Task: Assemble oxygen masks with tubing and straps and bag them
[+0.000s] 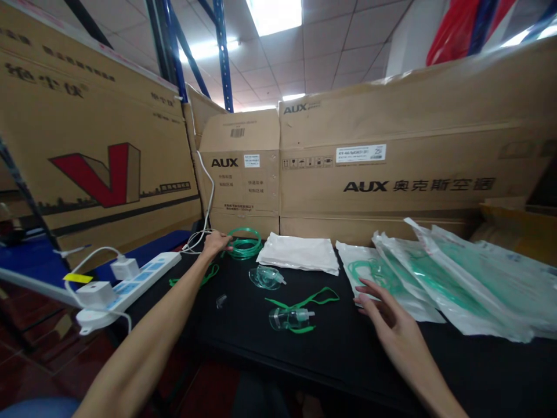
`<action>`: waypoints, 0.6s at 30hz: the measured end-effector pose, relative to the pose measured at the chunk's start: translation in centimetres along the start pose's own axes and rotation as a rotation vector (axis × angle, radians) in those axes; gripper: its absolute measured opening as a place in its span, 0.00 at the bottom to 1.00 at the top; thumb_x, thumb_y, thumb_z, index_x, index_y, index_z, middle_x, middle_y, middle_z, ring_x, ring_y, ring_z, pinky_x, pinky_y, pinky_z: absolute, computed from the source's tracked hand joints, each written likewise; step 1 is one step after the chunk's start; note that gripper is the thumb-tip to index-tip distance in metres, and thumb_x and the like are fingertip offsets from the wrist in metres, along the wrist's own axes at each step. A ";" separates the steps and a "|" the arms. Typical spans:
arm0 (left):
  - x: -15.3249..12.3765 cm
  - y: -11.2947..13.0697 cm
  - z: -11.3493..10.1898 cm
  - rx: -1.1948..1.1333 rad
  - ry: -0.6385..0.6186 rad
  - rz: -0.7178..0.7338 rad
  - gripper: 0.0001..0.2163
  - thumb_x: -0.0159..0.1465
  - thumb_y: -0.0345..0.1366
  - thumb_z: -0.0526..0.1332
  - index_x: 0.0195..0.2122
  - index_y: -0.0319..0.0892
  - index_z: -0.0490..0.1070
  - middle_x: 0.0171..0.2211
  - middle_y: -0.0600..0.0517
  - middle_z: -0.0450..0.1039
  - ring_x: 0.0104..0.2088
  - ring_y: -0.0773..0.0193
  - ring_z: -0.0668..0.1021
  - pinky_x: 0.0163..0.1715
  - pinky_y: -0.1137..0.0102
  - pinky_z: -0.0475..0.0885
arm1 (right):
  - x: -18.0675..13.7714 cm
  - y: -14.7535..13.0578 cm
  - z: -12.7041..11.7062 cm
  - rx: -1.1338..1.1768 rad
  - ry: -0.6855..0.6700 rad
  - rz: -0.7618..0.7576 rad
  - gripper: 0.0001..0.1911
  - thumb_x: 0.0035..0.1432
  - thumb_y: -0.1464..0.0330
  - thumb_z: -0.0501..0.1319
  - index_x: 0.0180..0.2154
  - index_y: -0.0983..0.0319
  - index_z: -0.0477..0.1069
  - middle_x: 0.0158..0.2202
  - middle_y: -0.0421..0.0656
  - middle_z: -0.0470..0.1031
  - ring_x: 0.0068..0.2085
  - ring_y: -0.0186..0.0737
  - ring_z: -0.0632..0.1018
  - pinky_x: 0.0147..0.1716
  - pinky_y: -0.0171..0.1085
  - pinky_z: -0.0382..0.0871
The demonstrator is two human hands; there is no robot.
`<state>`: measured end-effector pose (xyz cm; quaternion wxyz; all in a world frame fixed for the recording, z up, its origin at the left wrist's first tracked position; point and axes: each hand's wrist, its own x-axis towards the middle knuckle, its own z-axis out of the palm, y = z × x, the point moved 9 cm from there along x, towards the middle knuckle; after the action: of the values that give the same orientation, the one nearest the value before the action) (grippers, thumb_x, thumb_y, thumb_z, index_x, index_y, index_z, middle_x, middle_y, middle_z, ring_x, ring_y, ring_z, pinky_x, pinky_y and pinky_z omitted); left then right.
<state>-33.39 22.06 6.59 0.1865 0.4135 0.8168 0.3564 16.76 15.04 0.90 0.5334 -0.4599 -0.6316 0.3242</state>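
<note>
My left hand (214, 242) reaches far across the black table (331, 354) and closes its fingers on a coil of green tubing (244, 242) at the back. My right hand (383, 310) rests flat and open on the table, its fingertips touching the nearest sealed bag (378, 278) of green tubing. Two clear masks lie between the hands: one (266, 276) near the middle, the other (290, 318) with a green strap (313, 298) closer to me. A small clear part (221, 301) lies beside my left forearm.
A stack of empty white bags (299, 253) lies at the back. Several sealed bags (470, 284) fan out on the right. A white power strip (130, 282) with plugged adapters hangs over the table's left edge. Large cardboard boxes (391, 168) wall the back.
</note>
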 end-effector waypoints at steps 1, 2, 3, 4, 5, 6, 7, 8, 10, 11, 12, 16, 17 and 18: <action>0.2 -0.1 0.1 0.025 0.007 -0.013 0.17 0.70 0.41 0.63 0.56 0.39 0.70 0.54 0.44 0.73 0.49 0.53 0.78 0.48 0.55 0.77 | 0.0 0.0 0.0 -0.001 -0.002 -0.004 0.29 0.62 0.48 0.61 0.58 0.58 0.70 0.52 0.51 0.80 0.49 0.52 0.83 0.52 0.55 0.76; 0.4 -0.3 0.2 0.051 0.016 -0.024 0.17 0.70 0.41 0.63 0.56 0.39 0.70 0.54 0.44 0.73 0.49 0.54 0.78 0.48 0.55 0.77 | -0.1 -0.1 0.0 -0.002 -0.002 -0.009 0.29 0.62 0.49 0.61 0.58 0.58 0.70 0.52 0.51 0.80 0.49 0.52 0.83 0.52 0.55 0.76; 0.5 -0.4 0.2 0.078 0.025 -0.032 0.17 0.70 0.41 0.63 0.56 0.39 0.70 0.54 0.44 0.73 0.49 0.54 0.78 0.48 0.55 0.77 | -0.1 -0.1 0.0 -0.004 0.000 -0.014 0.29 0.62 0.49 0.61 0.58 0.59 0.70 0.52 0.51 0.80 0.48 0.52 0.83 0.52 0.55 0.76; 0.6 -0.4 0.2 0.105 0.036 -0.036 0.17 0.69 0.41 0.63 0.56 0.39 0.70 0.54 0.44 0.73 0.50 0.54 0.78 0.48 0.55 0.77 | -0.2 -0.2 0.0 -0.008 0.005 -0.019 0.29 0.62 0.49 0.61 0.58 0.59 0.71 0.51 0.51 0.80 0.48 0.52 0.83 0.53 0.55 0.75; 0.6 -0.4 0.2 0.131 0.046 -0.036 0.17 0.69 0.41 0.63 0.56 0.40 0.70 0.54 0.44 0.73 0.50 0.54 0.78 0.48 0.55 0.77 | -0.2 -0.3 -0.1 -0.014 0.008 -0.021 0.29 0.62 0.49 0.61 0.57 0.60 0.71 0.51 0.52 0.80 0.48 0.52 0.83 0.53 0.54 0.75; 0.6 -0.4 0.1 0.159 0.055 -0.034 0.17 0.69 0.41 0.63 0.56 0.40 0.70 0.54 0.44 0.73 0.50 0.54 0.78 0.48 0.55 0.77 | -0.2 -0.4 -0.1 -0.020 0.011 -0.020 0.30 0.62 0.49 0.61 0.57 0.60 0.71 0.51 0.52 0.80 0.47 0.52 0.83 0.53 0.54 0.75; 0.4 -0.3 0.1 0.185 0.063 -0.028 0.17 0.69 0.41 0.63 0.56 0.39 0.70 0.54 0.44 0.72 0.50 0.54 0.78 0.48 0.55 0.77 | -0.3 -0.4 -0.1 -0.026 0.011 -0.017 0.30 0.61 0.49 0.61 0.57 0.60 0.71 0.51 0.52 0.80 0.46 0.51 0.83 0.52 0.54 0.75; 0.3 -0.1 0.0 0.209 0.070 -0.018 0.17 0.69 0.41 0.63 0.56 0.39 0.70 0.54 0.44 0.72 0.50 0.54 0.78 0.48 0.55 0.77 | -0.3 -0.4 -0.1 -0.031 0.009 -0.012 0.30 0.61 0.48 0.61 0.57 0.60 0.71 0.51 0.52 0.80 0.46 0.51 0.83 0.52 0.53 0.75; -0.2 0.4 -0.1 0.248 0.086 0.014 0.17 0.69 0.41 0.63 0.56 0.39 0.70 0.54 0.43 0.73 0.50 0.54 0.78 0.48 0.55 0.77 | -0.3 -0.6 0.0 -0.040 0.004 -0.007 0.31 0.61 0.48 0.61 0.57 0.60 0.71 0.52 0.52 0.79 0.46 0.51 0.83 0.52 0.53 0.75; -0.6 0.7 -0.3 0.262 0.099 0.035 0.17 0.69 0.41 0.63 0.56 0.39 0.70 0.54 0.43 0.73 0.50 0.54 0.78 0.48 0.55 0.77 | -0.3 -0.7 0.0 -0.044 0.003 -0.008 0.30 0.61 0.49 0.61 0.57 0.60 0.71 0.52 0.52 0.79 0.46 0.51 0.83 0.52 0.52 0.75; -1.1 1.1 -0.5 0.272 0.114 0.058 0.17 0.69 0.41 0.63 0.56 0.39 0.71 0.54 0.43 0.73 0.50 0.54 0.78 0.49 0.55 0.77 | -0.4 -0.8 0.0 -0.050 0.003 -0.014 0.30 0.61 0.49 0.61 0.57 0.60 0.72 0.53 0.52 0.79 0.46 0.51 0.82 0.52 0.52 0.74; -4.2 3.8 -1.8 0.273 0.213 0.192 0.17 0.70 0.45 0.61 0.53 0.39 0.74 0.53 0.42 0.76 0.53 0.51 0.78 0.54 0.52 0.72 | -0.5 -2.2 0.4 -0.127 -0.028 -0.104 0.21 0.63 0.52 0.60 0.48 0.59 0.77 0.50 0.51 0.80 0.48 0.51 0.81 0.51 0.49 0.74; -5.6 4.8 -2.1 0.260 0.239 0.247 0.17 0.71 0.46 0.59 0.52 0.38 0.76 0.52 0.39 0.77 0.54 0.48 0.78 0.55 0.53 0.70 | -0.6 -2.7 0.5 -0.159 -0.041 -0.138 0.19 0.64 0.53 0.59 0.45 0.59 0.78 0.48 0.50 0.81 0.48 0.51 0.81 0.50 0.48 0.74; -7.2 5.8 -2.3 0.242 0.258 0.315 0.18 0.71 0.46 0.57 0.52 0.39 0.77 0.52 0.38 0.78 0.55 0.46 0.77 0.56 0.56 0.69 | -0.7 -3.2 0.7 -0.190 -0.054 -0.169 0.17 0.65 0.54 0.58 0.42 0.59 0.79 0.46 0.49 0.81 0.48 0.52 0.81 0.50 0.48 0.73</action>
<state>-27.34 17.62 12.50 -0.0282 0.5061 0.7961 0.3307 15.35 13.33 3.34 0.4958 -0.4444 -0.7101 0.2290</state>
